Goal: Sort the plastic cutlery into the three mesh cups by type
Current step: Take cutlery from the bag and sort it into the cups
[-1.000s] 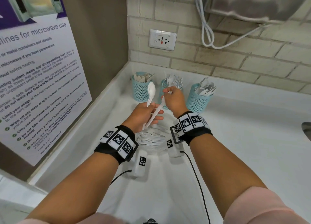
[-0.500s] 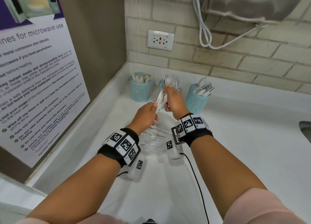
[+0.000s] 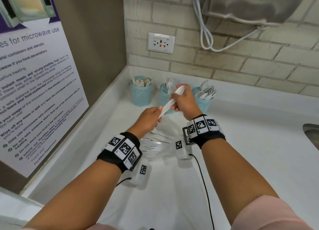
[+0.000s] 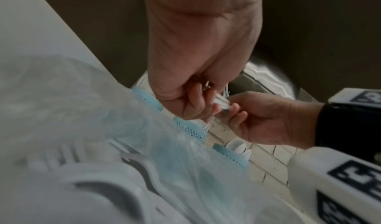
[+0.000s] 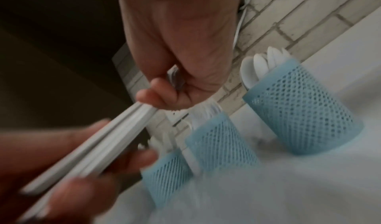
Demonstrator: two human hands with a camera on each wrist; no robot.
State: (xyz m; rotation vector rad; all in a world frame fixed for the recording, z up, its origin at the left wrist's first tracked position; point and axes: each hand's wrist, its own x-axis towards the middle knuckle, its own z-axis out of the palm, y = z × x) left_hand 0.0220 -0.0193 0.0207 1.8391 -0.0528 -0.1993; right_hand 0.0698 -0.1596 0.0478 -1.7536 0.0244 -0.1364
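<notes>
Three blue mesh cups stand in the back corner: the left cup (image 3: pixel 141 95) holds knives, the middle cup (image 3: pixel 164 100) forks, the right cup (image 3: pixel 204 103) spoons. A small bundle of white spoons (image 3: pixel 167 106) hangs slanted in front of the middle cup. My left hand (image 3: pixel 159 113) pinches the handle ends; my right hand (image 3: pixel 177 102) grips the upper part just below the bowls. In the right wrist view the handles (image 5: pixel 98 147) run between both hands, with the spoon cup (image 5: pixel 299 113) beyond. Loose white cutlery in a clear bag (image 3: pixel 155 144) lies under my wrists.
The white counter (image 3: pixel 250 152) meets a side panel with a microwave poster (image 3: pixel 34 91) on the left and a brick wall with an outlet (image 3: pixel 161 43) behind. A sink edge (image 3: pixel 311 134) shows at the far right. Cables trail from the wrist cameras.
My left hand held one spoon upright and my right hand another piece. The two have since come together into one bundle held by both hands, nearer the middle and right cups.
</notes>
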